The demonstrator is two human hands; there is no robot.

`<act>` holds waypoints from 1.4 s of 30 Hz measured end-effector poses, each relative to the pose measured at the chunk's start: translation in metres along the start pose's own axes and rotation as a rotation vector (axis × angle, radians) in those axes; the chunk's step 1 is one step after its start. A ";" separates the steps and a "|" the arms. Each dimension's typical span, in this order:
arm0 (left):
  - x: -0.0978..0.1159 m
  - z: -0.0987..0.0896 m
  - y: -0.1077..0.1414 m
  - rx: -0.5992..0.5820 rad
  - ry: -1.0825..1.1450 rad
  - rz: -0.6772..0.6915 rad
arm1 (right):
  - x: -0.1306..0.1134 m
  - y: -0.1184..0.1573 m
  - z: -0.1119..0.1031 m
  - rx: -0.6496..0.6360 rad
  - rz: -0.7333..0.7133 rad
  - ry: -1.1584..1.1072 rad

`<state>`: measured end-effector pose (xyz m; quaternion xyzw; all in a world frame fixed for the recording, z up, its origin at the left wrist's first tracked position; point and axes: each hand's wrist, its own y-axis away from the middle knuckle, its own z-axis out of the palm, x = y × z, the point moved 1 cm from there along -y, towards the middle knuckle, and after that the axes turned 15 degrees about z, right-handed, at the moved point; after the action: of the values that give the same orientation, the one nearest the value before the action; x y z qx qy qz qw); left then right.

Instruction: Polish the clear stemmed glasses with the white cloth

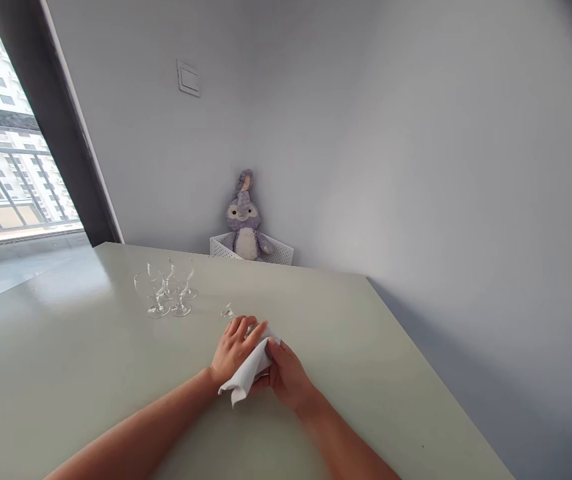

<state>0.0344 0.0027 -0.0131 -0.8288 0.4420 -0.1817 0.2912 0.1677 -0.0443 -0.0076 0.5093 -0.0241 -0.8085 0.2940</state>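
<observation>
A stemmed glass (227,311) lies tilted between my hands, its foot pointing away to the left. My left hand (236,347) is wrapped over the glass near its bowl. My right hand (289,375) grips a white cloth (249,373), perhaps a paper wipe, pressed against the bowl end. The cloth's loose corner hangs toward me, and most of the bowl is hidden by fingers and cloth. Further left, several clear stemmed glasses (181,308) stand upright in a close group on the table.
The pale green table (356,373) has its far right corner near a grey wall (416,167). Behind the far edge, a purple plush rabbit (246,230) sits in a white perforated basket (281,253). A window (11,153) is at the left.
</observation>
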 end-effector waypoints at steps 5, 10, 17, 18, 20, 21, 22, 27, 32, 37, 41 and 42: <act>0.000 0.002 -0.001 -0.024 0.023 0.047 | 0.000 0.000 0.000 0.028 0.026 -0.078; -0.007 0.001 -0.003 -0.041 0.159 0.065 | 0.002 -0.004 -0.013 0.256 -0.284 0.495; -0.013 -0.019 -0.014 -0.060 0.207 0.119 | -0.007 0.000 -0.028 0.431 -0.487 0.908; -0.013 -0.023 -0.016 -0.026 0.151 0.122 | -0.010 0.001 -0.027 0.422 -0.442 0.763; -0.012 -0.030 -0.019 0.004 0.022 0.147 | -0.014 0.002 -0.024 0.341 -0.307 0.406; -0.012 -0.032 -0.019 -0.002 -0.028 0.173 | -0.016 0.003 -0.023 0.281 -0.232 0.245; -0.013 -0.032 -0.019 -0.018 -0.060 0.201 | -0.018 0.004 -0.022 0.223 -0.167 0.126; -0.025 -0.026 -0.015 -0.155 0.104 0.094 | -0.026 0.011 -0.025 0.166 -0.158 0.262; -0.032 -0.025 -0.014 -0.548 0.820 -0.119 | -0.032 0.020 -0.027 0.086 -0.132 0.567; -0.010 -0.029 -0.020 -0.350 0.368 -0.076 | -0.031 0.015 -0.031 0.172 -0.154 0.332; 0.006 -0.028 -0.019 -0.153 -0.143 0.167 | -0.023 0.007 -0.034 0.097 -0.084 0.045; 0.006 -0.026 -0.018 -0.151 -0.174 0.204 | -0.022 0.006 -0.034 0.053 -0.061 0.034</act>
<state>0.0344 -0.0032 0.0186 -0.8116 0.5096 -0.0448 0.2821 0.2057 -0.0296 -0.0045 0.5311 -0.0253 -0.8073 0.2560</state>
